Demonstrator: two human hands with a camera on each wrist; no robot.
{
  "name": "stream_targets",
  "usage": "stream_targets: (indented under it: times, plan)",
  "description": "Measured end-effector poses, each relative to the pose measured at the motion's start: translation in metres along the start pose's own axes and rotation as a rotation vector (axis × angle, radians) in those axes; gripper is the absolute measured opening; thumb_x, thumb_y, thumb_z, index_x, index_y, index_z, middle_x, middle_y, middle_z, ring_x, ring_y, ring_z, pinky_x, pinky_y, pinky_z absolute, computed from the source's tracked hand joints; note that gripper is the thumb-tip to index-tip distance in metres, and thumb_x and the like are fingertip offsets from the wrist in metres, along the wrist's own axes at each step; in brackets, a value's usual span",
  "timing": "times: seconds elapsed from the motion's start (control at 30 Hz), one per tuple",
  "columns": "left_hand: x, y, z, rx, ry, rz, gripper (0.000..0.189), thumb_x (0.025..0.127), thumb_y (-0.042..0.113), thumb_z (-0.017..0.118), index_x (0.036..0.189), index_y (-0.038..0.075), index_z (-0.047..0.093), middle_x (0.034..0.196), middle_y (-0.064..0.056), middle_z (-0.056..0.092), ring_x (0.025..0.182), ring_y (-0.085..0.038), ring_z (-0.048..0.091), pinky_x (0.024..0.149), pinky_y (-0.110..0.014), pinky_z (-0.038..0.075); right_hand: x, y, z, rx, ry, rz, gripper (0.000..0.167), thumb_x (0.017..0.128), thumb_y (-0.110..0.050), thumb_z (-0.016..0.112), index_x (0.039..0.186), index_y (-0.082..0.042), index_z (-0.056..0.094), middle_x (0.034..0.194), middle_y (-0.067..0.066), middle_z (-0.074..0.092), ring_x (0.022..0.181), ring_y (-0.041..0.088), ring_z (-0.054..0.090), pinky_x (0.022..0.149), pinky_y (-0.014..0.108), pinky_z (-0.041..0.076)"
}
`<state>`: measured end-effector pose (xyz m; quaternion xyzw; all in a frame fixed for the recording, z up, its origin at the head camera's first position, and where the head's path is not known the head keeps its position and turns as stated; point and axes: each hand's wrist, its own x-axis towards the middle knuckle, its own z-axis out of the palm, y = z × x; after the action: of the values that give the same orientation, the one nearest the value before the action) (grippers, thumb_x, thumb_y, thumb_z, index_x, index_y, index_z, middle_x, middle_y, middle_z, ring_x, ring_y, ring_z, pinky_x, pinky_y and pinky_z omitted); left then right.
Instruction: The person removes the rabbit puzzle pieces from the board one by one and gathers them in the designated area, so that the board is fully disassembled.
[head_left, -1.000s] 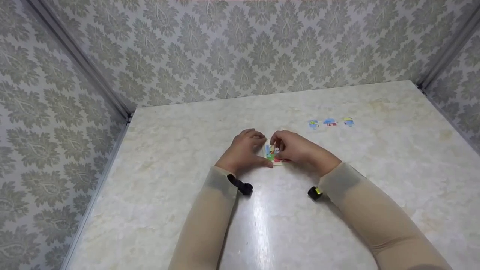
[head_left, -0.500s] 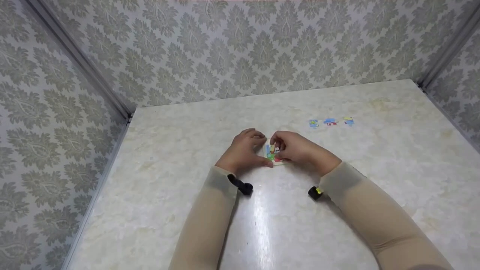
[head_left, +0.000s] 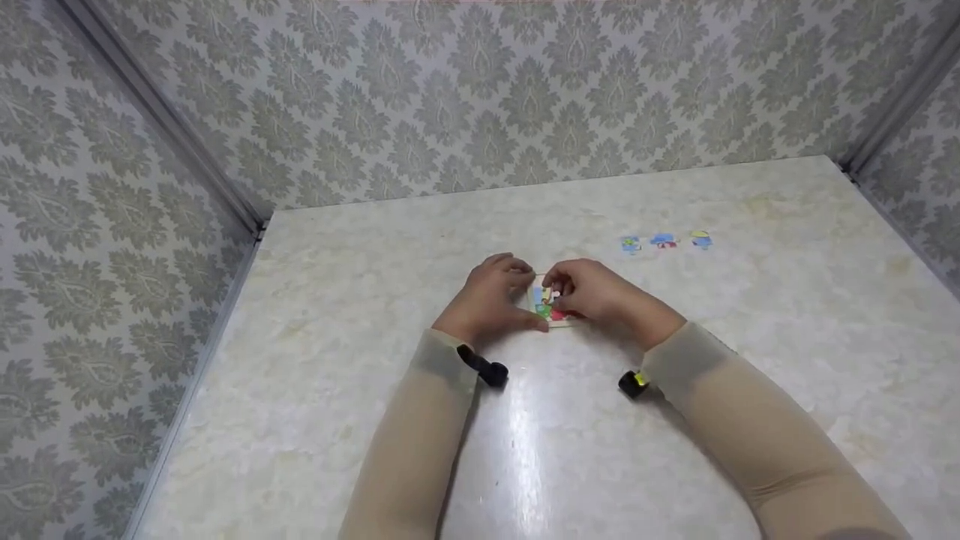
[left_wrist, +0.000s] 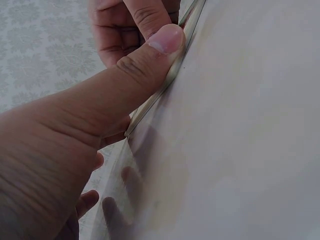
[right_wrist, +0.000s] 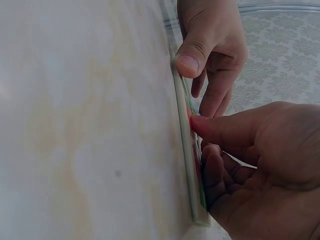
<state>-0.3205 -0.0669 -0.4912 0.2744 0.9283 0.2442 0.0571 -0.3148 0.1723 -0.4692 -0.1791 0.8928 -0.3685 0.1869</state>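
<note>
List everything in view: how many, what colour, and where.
Table: one, mottled cream, centre.
Puzzle frame: one, pale, mid-table.
Inner pieces: uncountable, blue, green and red, inside the frame, partly covered.
Loose puzzle pieces: three, mostly blue, towards the table's far right.
Patterned walls: three, pale grey, behind and either side.
Metal posts: two, grey, wall corners.
Wrist devices: two, black, one per wrist.
Sleeves: two, beige, lower foreground.
Left hand: one, holding the frame's left side.
Right hand: one, over its right side.

Pale marbled tabletop (head_left: pixel 300 375); damask-patterned wallpaper (head_left: pixel 480 90) behind, both sides.

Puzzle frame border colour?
The puzzle frame has a pale cream border, seen best in the right wrist view.
</note>
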Motion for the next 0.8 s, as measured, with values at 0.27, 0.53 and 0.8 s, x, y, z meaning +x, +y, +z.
stream_targets:
  times: [0.27, 0.53, 0.8]
  plan:
    - [0.004, 0.003, 0.005, 0.039, -0.014, 0.043, 0.094, 0.084, 0.059, 0.098, 0.160, 0.013, 0.067, 0.161, -0.005, 0.064, 0.171, -0.033, 0.037, 0.144, -0.050, 0.028, -0.005, 0.009, -0.006, 0.057, -0.036, 0.000, 0.033, 0.112, -0.012, 0.069, 0.144, -0.006, 0.067, 0.120, 0.015, 0.072, 0.094, 0.021, 0.063, 0.080, 0.032, 0.053]
    - [0.005, 0.003, 0.003, 0.055, -0.010, 0.025, 0.096, 0.084, 0.061, 0.098, 0.160, 0.012, 0.066, 0.162, -0.005, 0.063, 0.171, -0.032, 0.037, 0.144, -0.050, 0.028, -0.017, 0.015, -0.028, 0.077, -0.045, -0.059, 0.033, 0.113, -0.015, 0.070, 0.145, -0.012, 0.069, 0.145, 0.015, 0.066, 0.120, 0.028, 0.071, 0.096, 0.036, 0.057]
    - [0.004, 0.000, 0.000, 0.057, 0.002, 0.004, 0.098, 0.082, 0.062, 0.099, 0.160, 0.013, 0.066, 0.161, -0.004, 0.063, 0.171, -0.032, 0.037, 0.145, -0.047, 0.026, -0.035, 0.020, -0.057, -0.017, 0.064, -0.084, 0.035, 0.112, -0.016, 0.072, 0.147, -0.014, 0.072, 0.134, 0.011, 0.072, 0.116, 0.028, 0.061, 0.095, 0.040, 0.051]
